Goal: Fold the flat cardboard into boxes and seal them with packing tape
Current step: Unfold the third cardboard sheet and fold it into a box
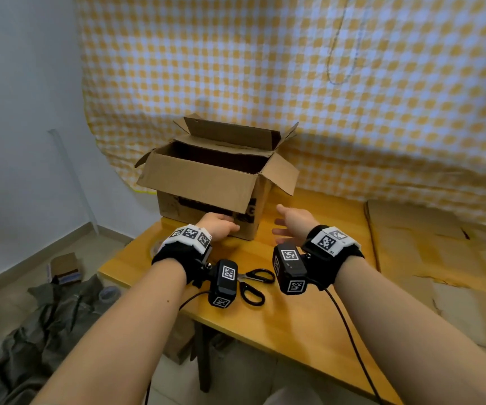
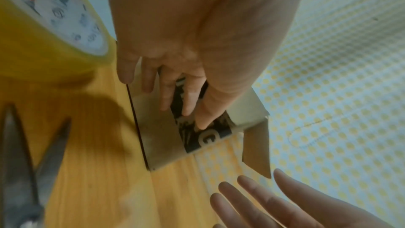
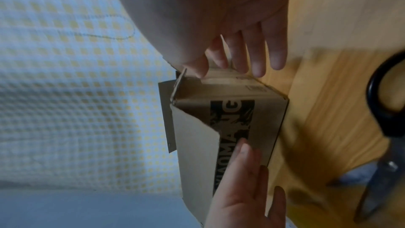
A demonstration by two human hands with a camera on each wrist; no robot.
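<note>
A brown cardboard box (image 1: pixel 203 182) stands upright at the far left of the wooden table (image 1: pixel 294 305), all its top flaps open. My left hand (image 1: pixel 221 226) lies flat against the printed front face with straight fingers (image 2: pixel 173 93). My right hand (image 1: pixel 288 223) is open with spread fingers, just right of the box's near corner. In the right wrist view its fingertips (image 3: pixel 258 65) reach the box's (image 3: pixel 267 119) side face, but I cannot tell whether they touch it. A roll of packing tape (image 2: pixel 54 23) lies beside my left wrist at the table's left edge.
Black-handled scissors (image 1: pixel 253 285) lie open on the table between my wrists. Flat cardboard sheets (image 1: pixel 440 258) are stacked to the right of the table. A yellow checked cloth (image 1: pixel 323 83) hangs behind. Dark fabric and a small box (image 1: pixel 63 270) are on the floor at left.
</note>
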